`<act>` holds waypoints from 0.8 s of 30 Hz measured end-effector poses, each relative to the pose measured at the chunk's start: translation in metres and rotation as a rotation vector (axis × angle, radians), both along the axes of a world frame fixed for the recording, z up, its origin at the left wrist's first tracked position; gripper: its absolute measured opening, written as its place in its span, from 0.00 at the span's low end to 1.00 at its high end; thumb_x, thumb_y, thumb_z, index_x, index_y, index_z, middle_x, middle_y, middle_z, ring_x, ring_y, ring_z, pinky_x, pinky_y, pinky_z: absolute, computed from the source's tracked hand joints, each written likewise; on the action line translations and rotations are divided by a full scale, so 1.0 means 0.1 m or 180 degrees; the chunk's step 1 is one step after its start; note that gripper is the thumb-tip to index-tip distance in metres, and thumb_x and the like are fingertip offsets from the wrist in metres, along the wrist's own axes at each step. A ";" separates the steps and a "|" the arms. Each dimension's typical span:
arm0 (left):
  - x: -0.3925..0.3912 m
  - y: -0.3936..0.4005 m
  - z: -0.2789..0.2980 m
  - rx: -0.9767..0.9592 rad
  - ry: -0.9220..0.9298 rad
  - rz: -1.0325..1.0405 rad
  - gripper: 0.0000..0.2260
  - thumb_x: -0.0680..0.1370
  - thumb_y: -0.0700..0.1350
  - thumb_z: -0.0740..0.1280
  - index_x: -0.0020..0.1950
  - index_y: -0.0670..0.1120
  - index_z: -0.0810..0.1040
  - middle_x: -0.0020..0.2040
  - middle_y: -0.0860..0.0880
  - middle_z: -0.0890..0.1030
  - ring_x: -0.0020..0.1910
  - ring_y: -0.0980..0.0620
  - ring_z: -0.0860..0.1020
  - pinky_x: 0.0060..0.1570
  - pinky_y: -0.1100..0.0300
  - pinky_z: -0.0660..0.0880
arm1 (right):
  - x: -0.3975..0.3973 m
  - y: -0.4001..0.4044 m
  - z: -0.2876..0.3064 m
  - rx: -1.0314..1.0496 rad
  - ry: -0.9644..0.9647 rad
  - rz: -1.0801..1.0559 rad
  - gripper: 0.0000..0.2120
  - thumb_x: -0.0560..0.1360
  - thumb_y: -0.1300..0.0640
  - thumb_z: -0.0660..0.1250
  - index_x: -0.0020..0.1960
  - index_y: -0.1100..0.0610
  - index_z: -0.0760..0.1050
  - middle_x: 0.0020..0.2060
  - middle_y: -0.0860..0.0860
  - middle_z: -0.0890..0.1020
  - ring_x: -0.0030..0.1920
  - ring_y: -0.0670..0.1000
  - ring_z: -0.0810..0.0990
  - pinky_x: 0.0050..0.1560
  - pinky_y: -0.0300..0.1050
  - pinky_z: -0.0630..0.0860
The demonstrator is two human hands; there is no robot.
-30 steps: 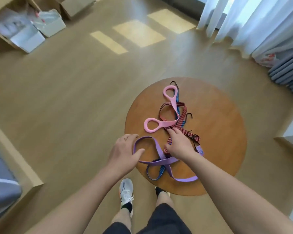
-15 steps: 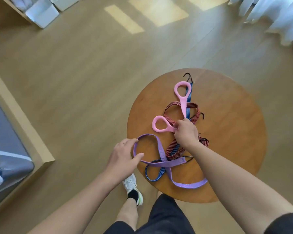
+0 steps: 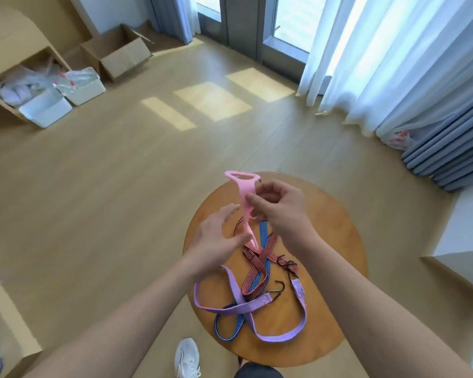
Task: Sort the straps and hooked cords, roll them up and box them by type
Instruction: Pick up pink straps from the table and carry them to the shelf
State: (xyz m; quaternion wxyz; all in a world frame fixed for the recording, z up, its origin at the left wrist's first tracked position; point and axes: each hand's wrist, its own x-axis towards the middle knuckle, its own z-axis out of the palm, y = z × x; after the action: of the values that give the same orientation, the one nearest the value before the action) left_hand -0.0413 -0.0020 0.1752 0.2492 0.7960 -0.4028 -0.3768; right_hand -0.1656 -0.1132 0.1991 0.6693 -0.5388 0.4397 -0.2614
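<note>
My right hand (image 3: 280,207) pinches a pink strap (image 3: 245,197) with looped ends and holds it up above the round wooden table (image 3: 336,241). The strap's lower end hangs down to my left hand (image 3: 219,241), whose fingers are spread and touch it near the bottom. On the table lie a red striped hooked cord (image 3: 260,264), a blue striped hooked cord (image 3: 236,323) and a purple flat strap (image 3: 241,304), tangled over each other.
An open cardboard box (image 3: 123,54) and two white bins (image 3: 63,99) stand on the floor at the far left beside a wooden shelf. Curtains (image 3: 393,64) hang at the right. My white shoe (image 3: 187,357) is by the table's near edge.
My right hand has lifted the pink strap off the pile. My left hand has left the purple strap and risen to the pink strap's lower end. The camera has tilted up.
</note>
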 end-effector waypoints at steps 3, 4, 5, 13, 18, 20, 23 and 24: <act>-0.04 -0.15 0.21 -0.0300 0.0286 -0.0026 0.14 0.74 0.58 0.72 0.59 0.58 0.84 0.57 0.59 0.85 0.58 0.57 0.80 0.60 0.55 0.76 | -0.14 0.03 0.38 0.0215 -0.0210 -0.0370 0.09 0.74 0.62 0.75 0.51 0.65 0.79 0.34 0.58 0.83 0.30 0.51 0.80 0.30 0.41 0.76; -0.06 -0.18 0.29 -0.0402 0.0455 -0.0059 0.12 0.74 0.58 0.72 0.54 0.56 0.86 0.51 0.58 0.86 0.55 0.56 0.83 0.60 0.51 0.78 | -0.19 0.04 0.48 0.0229 -0.0214 -0.0510 0.09 0.74 0.61 0.75 0.50 0.64 0.79 0.34 0.56 0.83 0.30 0.51 0.79 0.30 0.40 0.75; -0.08 -0.21 0.34 -0.0503 0.0615 -0.0110 0.09 0.75 0.55 0.72 0.51 0.55 0.86 0.48 0.57 0.87 0.52 0.54 0.84 0.58 0.46 0.79 | -0.24 0.04 0.56 0.0228 -0.0193 -0.0629 0.09 0.75 0.60 0.74 0.51 0.64 0.80 0.33 0.55 0.83 0.30 0.50 0.79 0.30 0.40 0.75; -0.17 -0.32 0.95 -0.1152 0.0476 -0.0885 0.05 0.80 0.46 0.70 0.47 0.50 0.85 0.41 0.50 0.85 0.42 0.46 0.81 0.48 0.44 0.80 | -0.68 0.47 0.94 -0.0177 0.0180 -0.1458 0.05 0.76 0.63 0.72 0.52 0.62 0.81 0.41 0.58 0.86 0.35 0.50 0.79 0.33 0.43 0.76; -0.22 -0.21 1.38 -0.1414 0.0048 -0.1310 0.08 0.81 0.47 0.70 0.50 0.46 0.88 0.43 0.48 0.86 0.45 0.47 0.82 0.47 0.50 0.79 | -0.76 0.90 0.95 -0.0812 0.0548 -0.1528 0.07 0.76 0.63 0.72 0.53 0.56 0.83 0.44 0.54 0.85 0.43 0.50 0.83 0.41 0.46 0.81; -0.22 -0.14 1.51 -0.1457 -0.0140 -0.1432 0.07 0.79 0.48 0.72 0.49 0.48 0.89 0.42 0.50 0.87 0.44 0.50 0.83 0.47 0.52 0.79 | -0.73 1.03 0.91 -0.0957 0.0572 -0.1454 0.07 0.77 0.61 0.72 0.54 0.53 0.83 0.46 0.52 0.86 0.47 0.49 0.83 0.45 0.43 0.82; -0.19 0.03 1.65 -0.1476 -0.0284 -0.1591 0.07 0.78 0.48 0.73 0.46 0.48 0.89 0.39 0.50 0.87 0.42 0.50 0.83 0.47 0.50 0.81 | -0.64 1.27 0.89 -0.0946 0.0267 -0.1083 0.15 0.77 0.52 0.73 0.63 0.50 0.79 0.56 0.48 0.84 0.58 0.47 0.81 0.55 0.43 0.79; -0.18 0.08 1.68 -0.1469 -0.0262 -0.1604 0.07 0.78 0.48 0.73 0.45 0.48 0.89 0.38 0.50 0.86 0.42 0.50 0.84 0.47 0.49 0.81 | -0.62 1.36 0.87 -0.0951 0.0221 -0.0917 0.21 0.75 0.46 0.74 0.66 0.46 0.76 0.60 0.47 0.82 0.62 0.45 0.79 0.60 0.45 0.78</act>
State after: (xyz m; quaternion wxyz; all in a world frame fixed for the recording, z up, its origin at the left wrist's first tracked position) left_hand -0.0590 0.0064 0.3435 0.3054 0.6087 -0.6711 -0.2929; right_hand -0.2275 0.0227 0.2856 0.5221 -0.5724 0.4914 -0.3979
